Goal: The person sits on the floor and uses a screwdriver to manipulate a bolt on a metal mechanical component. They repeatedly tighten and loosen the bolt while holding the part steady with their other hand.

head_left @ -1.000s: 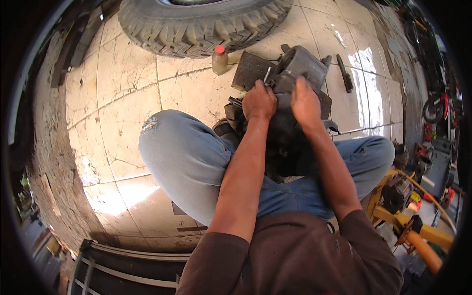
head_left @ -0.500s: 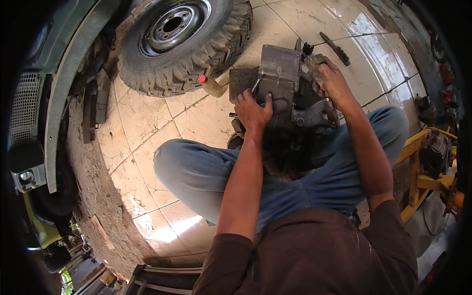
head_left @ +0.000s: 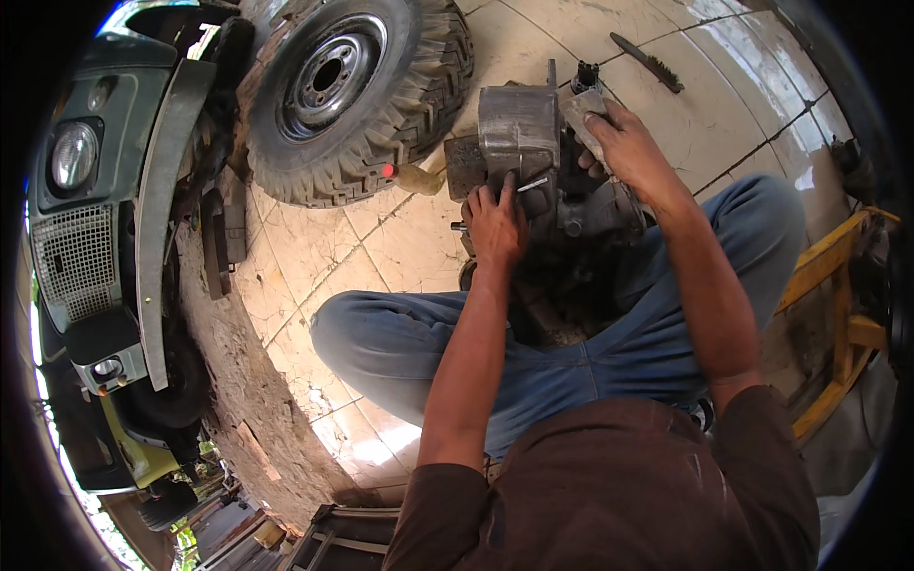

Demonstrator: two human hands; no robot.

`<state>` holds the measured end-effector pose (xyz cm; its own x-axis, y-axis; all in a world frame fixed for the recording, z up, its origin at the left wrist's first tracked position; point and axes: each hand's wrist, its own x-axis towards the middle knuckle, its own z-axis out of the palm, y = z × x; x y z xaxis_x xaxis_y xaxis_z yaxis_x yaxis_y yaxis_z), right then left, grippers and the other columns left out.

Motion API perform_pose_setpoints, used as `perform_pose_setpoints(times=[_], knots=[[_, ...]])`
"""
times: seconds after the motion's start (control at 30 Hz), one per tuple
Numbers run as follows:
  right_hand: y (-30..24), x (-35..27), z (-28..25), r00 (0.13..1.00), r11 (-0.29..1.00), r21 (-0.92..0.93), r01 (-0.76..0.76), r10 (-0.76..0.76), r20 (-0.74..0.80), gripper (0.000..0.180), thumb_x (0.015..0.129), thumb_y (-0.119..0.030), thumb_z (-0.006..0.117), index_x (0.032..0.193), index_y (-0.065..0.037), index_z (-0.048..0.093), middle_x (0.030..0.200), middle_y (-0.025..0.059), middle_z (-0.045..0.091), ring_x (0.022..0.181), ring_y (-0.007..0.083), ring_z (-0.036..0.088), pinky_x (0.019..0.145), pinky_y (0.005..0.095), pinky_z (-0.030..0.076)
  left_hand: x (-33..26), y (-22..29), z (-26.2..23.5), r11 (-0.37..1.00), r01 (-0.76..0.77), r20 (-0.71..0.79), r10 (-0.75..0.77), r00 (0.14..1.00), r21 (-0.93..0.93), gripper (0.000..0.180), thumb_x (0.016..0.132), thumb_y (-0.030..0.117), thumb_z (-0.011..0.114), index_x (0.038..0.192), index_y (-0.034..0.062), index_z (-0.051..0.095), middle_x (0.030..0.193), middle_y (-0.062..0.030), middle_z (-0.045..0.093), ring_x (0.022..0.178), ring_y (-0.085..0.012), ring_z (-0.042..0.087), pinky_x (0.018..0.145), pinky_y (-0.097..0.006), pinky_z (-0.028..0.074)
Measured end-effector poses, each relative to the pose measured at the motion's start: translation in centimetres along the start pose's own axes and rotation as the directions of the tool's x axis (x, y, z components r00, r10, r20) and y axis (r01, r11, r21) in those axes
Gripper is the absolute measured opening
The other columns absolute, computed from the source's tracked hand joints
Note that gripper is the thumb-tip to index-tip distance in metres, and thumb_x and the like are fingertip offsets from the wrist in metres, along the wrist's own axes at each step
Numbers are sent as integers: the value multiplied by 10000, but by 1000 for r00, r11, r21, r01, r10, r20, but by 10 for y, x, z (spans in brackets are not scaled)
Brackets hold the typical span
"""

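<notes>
A grimy metal housing (head_left: 519,124), like a gearbox casing, stands between my bent legs. My left hand (head_left: 493,228) rests against its near left side, fingers curled around a thin shiny metal rod (head_left: 533,184) whose end sticks out past the fingertips. My right hand (head_left: 630,152) is closed on a worn grey-brown block-shaped piece (head_left: 583,119), just above the right side of the housing. The palm hides part of that piece, so its kind is unclear. Dark cast parts (head_left: 600,214) of the assembly sit below the right hand.
A large knobby tyre on a rim (head_left: 433,105) lies at the upper left. Beside it is a red-capped bottle (head_left: 419,179). A black-bristled brush (head_left: 649,63) lies on the tiles at the upper right. A vehicle front (head_left: 76,247) fills the left; a yellow frame (head_left: 824,271) stands right.
The rod in my left hand has swung from steep to nearly sideways, pointing right. My right hand has shifted slightly left with its piece. The head view has turned a little.
</notes>
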<state>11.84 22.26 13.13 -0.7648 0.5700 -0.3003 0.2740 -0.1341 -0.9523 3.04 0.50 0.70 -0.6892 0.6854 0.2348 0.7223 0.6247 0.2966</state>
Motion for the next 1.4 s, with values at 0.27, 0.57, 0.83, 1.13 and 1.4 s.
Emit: perform_pose_setpoints(times=[0.27,0.57,0.83,1.13,1.4], knots=[[3,8,-2,999,999,46,1,1,-45,409,1014,-228,520,1309,52,559,1080,150,658,719,192,686,591,304,563,0,12,2,997,-69,-59,67,996,-43,518,936,256,614,1433,124,556,1258,-224,512,1327,-436,416,1121,-579,293],[13,21,4,991,919,393,9,44,-124,353,1001,-185,600,1281,32,600,1127,148,678,831,215,700,688,327,587,36,19,-38,844,196,-130,-297,946,-499,322,981,254,639,1140,-20,692,1007,-197,643,1100,-350,607,980,-428,456],[28,30,16,994,953,302,-9,42,-104,289,957,-155,666,1200,-1,696,1052,98,710,905,160,651,790,298,516,64,25,-78,467,471,438,-186,880,-748,449,1003,347,662,1131,-83,680,967,-112,724,917,-155,627,841,-306,498],[16,17,22,996,994,103,-48,41,75,407,925,-174,724,1286,-24,611,1050,70,672,831,144,657,685,283,560,60,29,-79,119,617,614,-64,787,-778,372,1001,247,674,1242,-36,653,1116,-88,702,959,-142,662,823,-283,540],[50,63,-7,960,891,-433,140,-229,-160,473,936,-378,673,1209,8,666,1153,237,700,1083,366,679,942,434,521,70,-44,-78,623,578,472,-352,809,-527,369,904,169,615,1166,-91,625,957,-218,729,827,-286,724,760,-393,567]])
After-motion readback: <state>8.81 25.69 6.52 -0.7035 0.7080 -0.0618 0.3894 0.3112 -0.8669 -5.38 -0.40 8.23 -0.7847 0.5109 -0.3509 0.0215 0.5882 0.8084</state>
